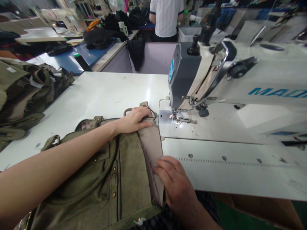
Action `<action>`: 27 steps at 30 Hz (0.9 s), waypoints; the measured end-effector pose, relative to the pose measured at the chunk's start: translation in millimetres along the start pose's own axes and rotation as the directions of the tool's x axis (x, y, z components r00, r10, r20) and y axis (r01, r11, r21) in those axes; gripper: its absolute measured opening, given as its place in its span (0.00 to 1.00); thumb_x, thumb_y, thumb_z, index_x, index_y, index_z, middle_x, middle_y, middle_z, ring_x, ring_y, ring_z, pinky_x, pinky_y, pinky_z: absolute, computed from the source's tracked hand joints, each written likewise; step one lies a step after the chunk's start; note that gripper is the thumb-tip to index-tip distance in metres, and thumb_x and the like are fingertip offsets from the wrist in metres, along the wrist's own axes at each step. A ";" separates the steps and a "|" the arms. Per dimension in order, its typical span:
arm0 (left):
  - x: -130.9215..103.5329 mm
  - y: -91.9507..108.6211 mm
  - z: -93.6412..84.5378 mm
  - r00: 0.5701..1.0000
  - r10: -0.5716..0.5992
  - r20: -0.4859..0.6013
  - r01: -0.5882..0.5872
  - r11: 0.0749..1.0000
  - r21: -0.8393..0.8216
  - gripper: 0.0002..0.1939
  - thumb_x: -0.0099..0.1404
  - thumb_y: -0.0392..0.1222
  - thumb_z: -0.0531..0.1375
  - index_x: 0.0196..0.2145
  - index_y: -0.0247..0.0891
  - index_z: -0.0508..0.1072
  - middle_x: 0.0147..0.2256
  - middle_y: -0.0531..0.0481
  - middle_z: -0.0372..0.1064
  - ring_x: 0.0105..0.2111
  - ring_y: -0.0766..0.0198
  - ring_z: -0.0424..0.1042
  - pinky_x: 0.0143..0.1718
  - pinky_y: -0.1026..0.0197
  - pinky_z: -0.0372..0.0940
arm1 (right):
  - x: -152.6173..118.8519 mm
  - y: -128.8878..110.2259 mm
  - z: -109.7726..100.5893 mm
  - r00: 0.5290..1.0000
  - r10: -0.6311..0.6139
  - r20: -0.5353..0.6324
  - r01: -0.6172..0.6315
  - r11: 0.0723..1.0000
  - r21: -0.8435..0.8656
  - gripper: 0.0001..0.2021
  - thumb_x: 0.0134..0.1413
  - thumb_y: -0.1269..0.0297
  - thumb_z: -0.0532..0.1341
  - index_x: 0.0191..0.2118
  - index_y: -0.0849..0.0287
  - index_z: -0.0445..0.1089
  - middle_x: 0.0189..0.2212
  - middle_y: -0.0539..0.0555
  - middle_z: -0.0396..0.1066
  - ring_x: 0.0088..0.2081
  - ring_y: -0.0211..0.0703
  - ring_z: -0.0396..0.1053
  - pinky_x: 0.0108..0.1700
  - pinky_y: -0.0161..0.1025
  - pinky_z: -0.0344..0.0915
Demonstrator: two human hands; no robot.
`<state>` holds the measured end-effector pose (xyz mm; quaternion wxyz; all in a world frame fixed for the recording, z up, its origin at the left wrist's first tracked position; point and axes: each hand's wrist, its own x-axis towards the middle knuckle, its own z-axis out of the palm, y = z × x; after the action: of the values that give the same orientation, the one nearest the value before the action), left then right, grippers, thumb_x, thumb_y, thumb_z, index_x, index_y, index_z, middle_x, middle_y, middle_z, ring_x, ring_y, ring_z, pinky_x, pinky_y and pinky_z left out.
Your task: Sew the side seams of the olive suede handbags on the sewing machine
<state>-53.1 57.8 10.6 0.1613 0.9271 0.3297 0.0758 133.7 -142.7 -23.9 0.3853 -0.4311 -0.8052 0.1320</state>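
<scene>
An olive green canvas bag (133,159) with handles, zips and brass fittings lies on the white table, left of the sewing machine's needle area (176,118). A pale brownish lining strip (153,143) shows along its right edge. My left hand (136,119) reaches across the bag, its fingers closed on the upper end of that strip. Lower down, my right hand (174,179) pinches the strip's right edge near the table's front. Bag and strip lie apart from the presser foot.
The white machine body (271,80) fills the right side, above a printed ruler (223,161). More olive bags (26,92) are piled at the left. Behind stand a person in a white shirt (166,19), another sewing machine (62,20) and a green-topped thread cone (81,61).
</scene>
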 end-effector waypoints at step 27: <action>0.6 29.6 22.9 0.969 -0.162 -0.184 0.181 0.980 0.088 0.09 0.64 0.43 0.63 0.34 0.34 0.69 0.36 0.45 0.70 0.40 0.53 0.68 0.42 0.52 0.59 | 31.1 24.7 -7.1 0.982 -0.140 0.129 0.138 0.990 0.020 0.18 0.62 0.83 0.46 0.45 0.72 0.72 0.40 0.65 0.74 0.41 0.48 0.69 0.43 0.42 0.74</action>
<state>-29.6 30.9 -0.5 0.0890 0.8919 0.4251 0.1261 143.2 -104.2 -16.9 0.3428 -0.3623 -0.8558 0.1370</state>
